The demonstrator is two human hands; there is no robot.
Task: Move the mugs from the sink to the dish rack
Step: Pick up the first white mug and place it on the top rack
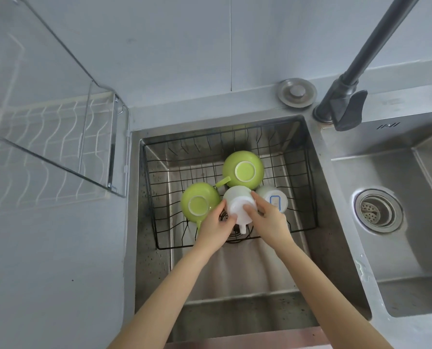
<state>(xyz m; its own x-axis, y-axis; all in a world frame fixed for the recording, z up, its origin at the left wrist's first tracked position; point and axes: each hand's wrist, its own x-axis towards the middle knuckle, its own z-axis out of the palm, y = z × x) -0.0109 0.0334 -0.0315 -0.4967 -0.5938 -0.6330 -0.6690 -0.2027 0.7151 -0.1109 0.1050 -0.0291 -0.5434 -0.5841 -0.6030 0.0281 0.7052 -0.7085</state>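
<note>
Several mugs stand upside down in a black wire basket (308,187) inside the left sink basin (235,278). A green mug (243,170) is at the back, a second green mug (198,205) at the left. A white mug (238,205) sits in the middle with its handle toward me. My left hand (216,226) grips its left side and my right hand (267,217) its right side. Another white mug with a blue label (275,199) stands just right of it, partly hidden by my right hand. The white dish rack (46,147) is on the counter at the left.
A clear acrylic panel (101,137) stands over the dish rack beside the sink's left rim. A dark faucet (345,96) rises at the back right, with a round metal cap (296,93) next to it. The right basin holds a drain strainer (376,210).
</note>
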